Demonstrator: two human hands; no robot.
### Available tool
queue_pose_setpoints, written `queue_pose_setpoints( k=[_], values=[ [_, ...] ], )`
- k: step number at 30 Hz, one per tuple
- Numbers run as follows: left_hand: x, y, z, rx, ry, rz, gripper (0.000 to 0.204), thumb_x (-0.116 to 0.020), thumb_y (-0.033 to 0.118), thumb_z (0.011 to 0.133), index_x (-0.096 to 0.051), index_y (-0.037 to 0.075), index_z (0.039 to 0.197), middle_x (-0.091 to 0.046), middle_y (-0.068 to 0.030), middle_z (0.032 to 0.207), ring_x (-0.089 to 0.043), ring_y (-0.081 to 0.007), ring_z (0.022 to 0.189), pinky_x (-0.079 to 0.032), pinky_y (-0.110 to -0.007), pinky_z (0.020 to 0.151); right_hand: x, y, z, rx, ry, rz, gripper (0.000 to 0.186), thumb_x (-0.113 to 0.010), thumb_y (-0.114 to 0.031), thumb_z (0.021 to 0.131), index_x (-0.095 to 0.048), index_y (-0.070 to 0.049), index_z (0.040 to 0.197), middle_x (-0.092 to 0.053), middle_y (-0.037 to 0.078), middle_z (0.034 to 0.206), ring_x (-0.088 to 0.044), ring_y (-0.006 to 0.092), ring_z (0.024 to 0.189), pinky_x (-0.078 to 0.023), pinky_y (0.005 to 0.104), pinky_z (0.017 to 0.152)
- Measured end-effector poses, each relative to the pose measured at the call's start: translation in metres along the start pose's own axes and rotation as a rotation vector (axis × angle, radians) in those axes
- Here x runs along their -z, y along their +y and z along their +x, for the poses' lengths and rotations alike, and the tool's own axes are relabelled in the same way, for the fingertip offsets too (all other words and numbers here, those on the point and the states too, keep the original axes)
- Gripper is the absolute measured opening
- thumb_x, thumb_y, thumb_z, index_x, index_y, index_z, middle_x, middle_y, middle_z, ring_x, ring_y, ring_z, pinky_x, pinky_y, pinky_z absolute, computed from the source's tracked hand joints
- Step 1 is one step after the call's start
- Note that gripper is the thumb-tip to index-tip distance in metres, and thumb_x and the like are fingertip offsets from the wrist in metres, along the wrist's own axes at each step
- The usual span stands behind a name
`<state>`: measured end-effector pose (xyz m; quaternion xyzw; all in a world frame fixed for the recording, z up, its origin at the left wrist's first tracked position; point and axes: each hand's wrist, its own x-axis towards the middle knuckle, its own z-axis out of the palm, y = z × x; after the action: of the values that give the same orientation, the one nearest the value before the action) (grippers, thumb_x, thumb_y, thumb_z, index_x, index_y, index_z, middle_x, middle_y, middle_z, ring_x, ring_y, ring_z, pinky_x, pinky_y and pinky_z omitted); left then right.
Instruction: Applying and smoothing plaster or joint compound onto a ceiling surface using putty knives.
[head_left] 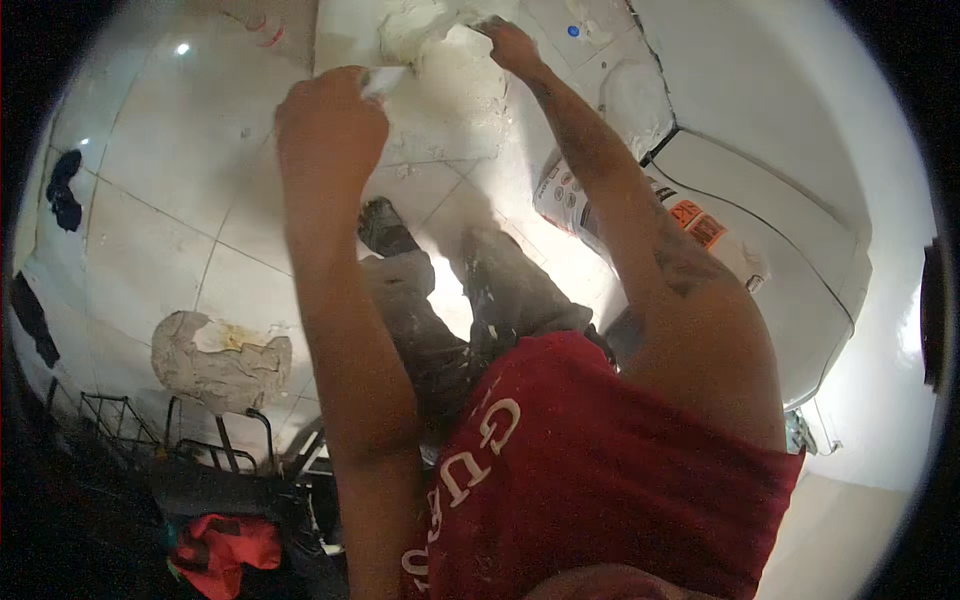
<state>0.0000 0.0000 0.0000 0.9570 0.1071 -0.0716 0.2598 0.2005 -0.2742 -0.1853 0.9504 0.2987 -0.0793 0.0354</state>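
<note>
My left hand (pixel 335 125) is closed around a small, flat whitish piece (pixel 385 80), which looks like a scraper blade; its handle is hidden in my fist. Farther forward, my right hand (pixel 512 48) has its fingers bent around a greyish tool (pixel 484 24), whose kind I cannot make out. Between and ahead of both hands lies a pale, wet-looking plaster-like mass (pixel 455 75), spread on a light surface near the floor. The tool in my right hand is at the far edge of this mass.
A white labelled bucket (pixel 568 200) stands by my right forearm, beside a large white casing (pixel 770 210) with a cable. A blue cap (pixel 573 31) lies far right. At left are a plaster-crusted round piece (pixel 200 368), dark cloths (pixel 65 190), a black metal frame (pixel 225 445) and red cloth (pixel 228 548).
</note>
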Motion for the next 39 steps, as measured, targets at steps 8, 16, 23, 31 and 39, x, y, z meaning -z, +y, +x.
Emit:
queue_pose_setpoints(
  k=[8, 16, 23, 31, 39],
  values=[
    [0.032, 0.007, -0.102, 0.238, -0.220, 0.044, 0.031, -0.054, 0.026, 0.073, -0.056, 0.001, 0.091, -0.058, -0.0168, 0.083, -0.054, -0.0321, 0.078, -0.041, -0.038, 0.072, -0.079, -0.055, -0.058, 0.107, -0.086, 0.026, 0.031, -0.044, -0.001, 0.064, -0.051, -0.005, 0.095, -0.051, 0.014, 0.092, -0.050, 0.0295, 0.086, -0.042, 0.0383, 0.074],
    [0.030, 0.013, -0.109, 0.348, -0.196, -0.038, 0.029, -0.056, 0.024, 0.073, -0.057, 0.002, 0.090, -0.058, -0.0174, 0.083, -0.055, -0.0323, 0.078, -0.042, -0.037, 0.071, -0.072, -0.053, -0.059, 0.183, -0.274, 0.217, 0.040, -0.046, -0.003, 0.060, -0.051, -0.006, 0.100, -0.055, 0.016, 0.091, -0.051, 0.0313, 0.087, -0.041, 0.0376, 0.078],
    [0.035, 0.015, -0.119, 0.312, -0.063, 0.012, 0.023, -0.055, 0.018, 0.073, -0.057, 0.000, 0.087, -0.056, -0.0202, 0.072, -0.055, -0.0347, 0.067, -0.042, -0.039, 0.062, -0.044, -0.038, -0.036, 0.072, -0.290, 0.186, 0.042, -0.045, -0.003, 0.059, -0.054, -0.008, 0.100, -0.056, 0.016, 0.093, -0.052, 0.0303, 0.089, -0.041, 0.0377, 0.079],
    [0.030, -0.001, -0.118, 0.441, -0.061, -0.521, 0.029, -0.061, 0.019, 0.070, -0.056, -0.005, 0.086, -0.057, -0.0092, 0.067, -0.051, -0.0112, 0.059, -0.042, -0.025, 0.057, 0.003, -0.065, -0.061, 0.045, -0.222, 0.390, 0.035, -0.043, 0.000, 0.065, -0.056, -0.006, 0.096, -0.058, 0.016, 0.085, -0.056, 0.0295, 0.079, -0.044, 0.0364, 0.073],
    [-0.163, -0.076, -0.040, -0.013, 0.068, -0.693, 0.020, -0.055, 0.013, 0.070, -0.058, 0.004, 0.088, -0.055, -0.0134, 0.085, -0.054, -0.0232, 0.073, -0.042, -0.029, 0.067, -0.050, -0.078, -0.090, -0.292, 0.018, 0.803, 0.025, -0.056, 0.001, 0.065, -0.054, 0.003, 0.090, -0.059, 0.013, 0.074, -0.057, 0.0201, 0.068, -0.045, 0.0320, 0.062]
  ],
)
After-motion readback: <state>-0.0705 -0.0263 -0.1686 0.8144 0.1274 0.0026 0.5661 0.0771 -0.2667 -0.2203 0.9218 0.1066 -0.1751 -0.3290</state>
